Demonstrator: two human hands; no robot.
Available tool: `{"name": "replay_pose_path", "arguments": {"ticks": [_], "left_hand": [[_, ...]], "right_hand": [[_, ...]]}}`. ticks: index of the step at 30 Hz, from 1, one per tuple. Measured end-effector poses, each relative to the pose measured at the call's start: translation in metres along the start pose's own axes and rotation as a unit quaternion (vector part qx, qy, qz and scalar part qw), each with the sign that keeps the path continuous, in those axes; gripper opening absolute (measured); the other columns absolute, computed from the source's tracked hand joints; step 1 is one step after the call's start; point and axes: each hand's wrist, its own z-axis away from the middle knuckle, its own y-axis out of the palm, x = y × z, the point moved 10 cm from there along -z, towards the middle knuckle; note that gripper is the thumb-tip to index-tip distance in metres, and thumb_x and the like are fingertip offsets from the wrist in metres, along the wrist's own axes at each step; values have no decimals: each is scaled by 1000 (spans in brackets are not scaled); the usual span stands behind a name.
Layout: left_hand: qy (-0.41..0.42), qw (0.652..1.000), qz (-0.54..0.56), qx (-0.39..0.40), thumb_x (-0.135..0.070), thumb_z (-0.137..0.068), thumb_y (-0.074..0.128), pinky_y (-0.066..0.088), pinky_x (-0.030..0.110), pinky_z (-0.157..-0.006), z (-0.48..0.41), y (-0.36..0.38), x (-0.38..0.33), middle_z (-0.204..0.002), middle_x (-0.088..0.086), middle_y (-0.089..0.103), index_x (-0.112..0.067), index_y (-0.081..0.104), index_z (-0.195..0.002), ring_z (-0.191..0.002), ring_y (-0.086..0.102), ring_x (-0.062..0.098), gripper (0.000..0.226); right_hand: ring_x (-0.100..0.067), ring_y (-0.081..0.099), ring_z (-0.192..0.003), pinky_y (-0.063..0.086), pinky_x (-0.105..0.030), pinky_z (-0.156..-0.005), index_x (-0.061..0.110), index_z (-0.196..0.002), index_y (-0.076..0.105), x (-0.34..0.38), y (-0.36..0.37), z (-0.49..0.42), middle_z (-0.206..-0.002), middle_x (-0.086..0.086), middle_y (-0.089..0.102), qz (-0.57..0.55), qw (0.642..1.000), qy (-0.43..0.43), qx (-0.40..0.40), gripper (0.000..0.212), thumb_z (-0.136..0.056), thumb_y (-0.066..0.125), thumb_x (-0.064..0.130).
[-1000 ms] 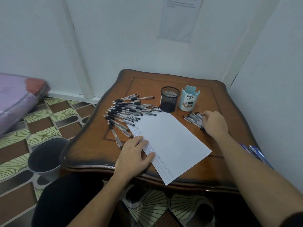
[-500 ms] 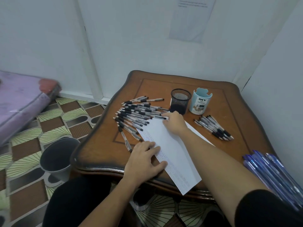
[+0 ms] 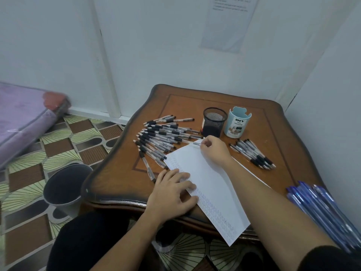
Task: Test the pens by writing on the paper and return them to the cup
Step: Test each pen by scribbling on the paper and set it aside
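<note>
A white paper point(image 3: 207, 178) with rows of small marks along its left edge lies on the wooden table point(image 3: 121, 173). My left hand point(image 3: 172, 192) rests flat on the paper's left edge. At the paper's far corner, my right hand point(image 3: 214, 150) pinches the end of one pen point(image 3: 192, 142) from the big pile of clear black-grip pens point(image 3: 162, 136) on the left. A smaller pile of pens point(image 3: 254, 153) lies to the right. Behind stand a black mesh cup point(image 3: 214, 122) and a light blue cup point(image 3: 237, 122).
A bundle of blue pens point(image 3: 320, 208) shows at the right edge, close to the camera. A grey bin point(image 3: 64, 188) stands on the patterned floor left of the table. A purple mattress point(image 3: 23, 118) lies at the far left. White walls close in behind and to the right.
My right hand left the smaller pile on the right, crossed over the paper and now pinches a pen at the edge of the big pile. The left hand stayed on the paper.
</note>
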Motion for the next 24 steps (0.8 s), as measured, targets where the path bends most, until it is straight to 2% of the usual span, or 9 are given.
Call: {"name": "replay_pose_path", "arguments": {"ticks": [4,8,10,12,15,17,19,22,24], "left_hand": [[13,1000,17,-3,-56,-90,44,30,45,-110,-1,0,-2,-121,-20,61,-42,70,-105,-120,48,4,33],[-17,1000,25,8,-57,-89,36,33,38,-111,-3,0,1,-133,-12,54,-29,55,-135,-125,42,6,57],[-53,998,9,16,-64,-85,32,27,35,-116,-2,0,6,-144,-7,45,-24,48,-141,-135,33,10,71],[-78,996,-16,41,-71,-80,27,14,32,-118,-2,3,8,-154,-5,33,-24,41,-146,-144,20,14,83],[-89,993,-40,72,-79,-73,17,2,30,-118,-2,7,8,-161,-2,19,-24,32,-151,-149,7,16,97],[-79,991,-61,86,-80,-72,15,-4,30,-117,-4,9,8,-161,-2,18,-24,31,-151,-149,7,16,98],[-67,991,-73,94,-81,-73,18,-4,31,-117,-4,11,7,-160,-4,22,-25,34,-150,-148,10,14,96],[-47,995,-50,70,-79,-76,29,5,36,-119,-4,8,3,-153,-5,35,-26,47,-142,-145,21,15,87],[-37,997,-39,58,-77,-79,30,10,38,-119,-4,6,2,-145,-7,43,-27,53,-137,-142,28,13,80]], "right_hand": [[-8,54,-88,42,-21,-67,18,-98,63,-17,-11,17,-93,7,62,-44,999,32,-3,8,-97,56,21],[-7,56,-88,42,-23,-68,19,-96,63,-32,-23,35,-91,9,62,-67,996,48,-20,7,-96,56,23],[-7,56,-90,42,-22,-69,21,-96,62,-38,-30,44,-93,10,62,-78,995,52,-28,6,-96,57,24],[-7,56,-91,42,-23,-71,23,-96,63,-46,-37,52,-94,9,62,-91,994,55,-38,6,-96,57,24],[-13,56,-83,44,-26,-73,22,-94,64,-61,-40,67,-91,3,63,-164,984,68,-24,6,-96,59,20],[-18,54,-78,44,-29,-69,16,-91,64,-70,-43,75,-88,-4,63,-274,957,91,-24,8,-97,60,14],[-20,60,-82,47,-28,-65,13,-93,63,-77,-51,82,-95,-8,67,-359,924,122,-48,8,-99,57,13],[-23,68,-94,55,-33,-75,13,-98,56,-77,-63,90,-102,-9,73,-470,867,142,-82,13,-103,48,22],[-26,70,-88,56,-38,-79,16,-100,50,-73,-67,92,-92,-8,73,-513,840,146,-102,14,-106,41,25]]}}
